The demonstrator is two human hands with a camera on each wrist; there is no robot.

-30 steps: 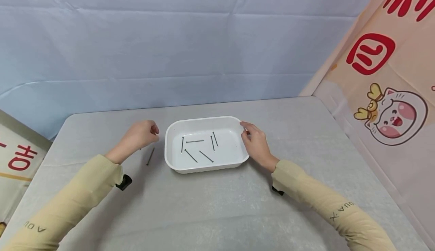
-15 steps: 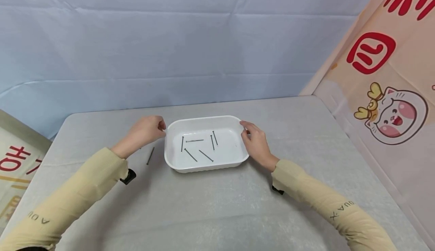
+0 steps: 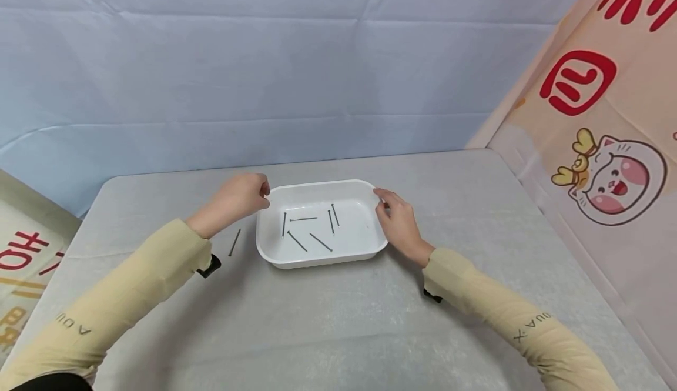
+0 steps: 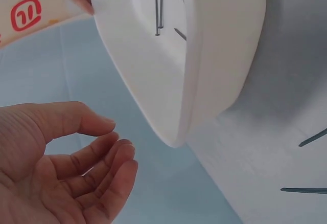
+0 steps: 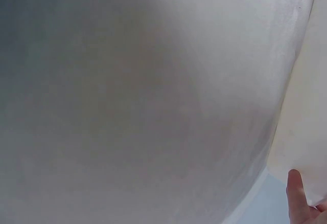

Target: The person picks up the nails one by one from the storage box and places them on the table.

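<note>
A white plastic tray (image 3: 322,258) sits mid-table with several dark nails (image 3: 304,219) scattered on its floor. My left hand (image 3: 240,197) hovers by the tray's far left corner. In the left wrist view its fingers are loosely bent, the thumb tip close to the index finger (image 4: 115,138), and no object shows between them. My right hand (image 3: 399,223) holds the tray's right rim, thumb on the inner side; in the right wrist view one finger (image 5: 295,191) lies along the outer wall. Left of the tray, a nail (image 3: 234,242) lies on the table.
Two nails, an upper one (image 4: 312,138) and a lower one (image 4: 304,190), lie on the tabletop in the left wrist view. The grey-covered table (image 3: 338,326) meets a pale blue cloth backdrop (image 3: 296,85). A printed banner (image 3: 608,161) hangs at the right.
My left hand has moved right and away from me, from left of the tray to its far left corner. The right hand and the tray have stayed put.
</note>
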